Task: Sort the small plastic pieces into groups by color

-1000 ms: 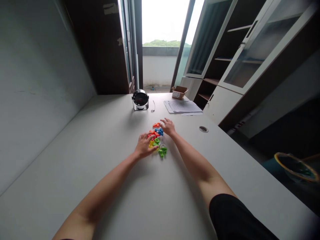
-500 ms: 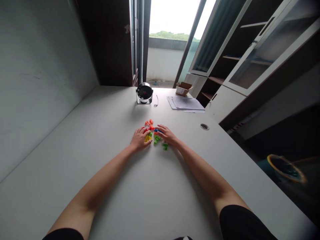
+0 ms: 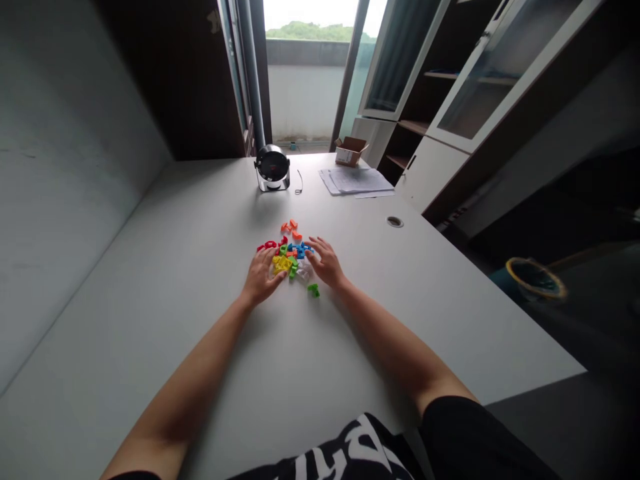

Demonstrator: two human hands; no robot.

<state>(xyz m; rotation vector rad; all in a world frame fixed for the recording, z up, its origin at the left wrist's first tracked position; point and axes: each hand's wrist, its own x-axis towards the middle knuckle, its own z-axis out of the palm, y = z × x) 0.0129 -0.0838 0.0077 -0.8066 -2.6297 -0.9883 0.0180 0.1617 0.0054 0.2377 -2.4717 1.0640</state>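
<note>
small chunky yellow plastic-looking pcs point(image 3: 282, 264) sit mid-pile on the white flat-topped worktop point(image 3: 250, 373), w/ similar red pcs point(image 3: 271, 245) & blue pcs point(image 3: 301, 251) behind. your l. hand point(image 3: 261, 275) curves loosely beside the yellow, fingers apart, no grip; your r. hand point(image 3: 327, 264) is likewise spread by the blue, contact unclear. flanking prob. stops pcs scattering. round black metal-bracketed device point(image 3: 273, 167) stands well back, prob. for elbow room.

Small yellow pieces point(image 3: 282, 264) lie clustered; red pieces point(image 3: 271, 245) lie behind them, blue pieces point(image 3: 301, 251) at right, three orange pieces point(image 3: 293, 225) farthest back. One green piece point(image 3: 313, 290) lies apart, at the front.
</note>
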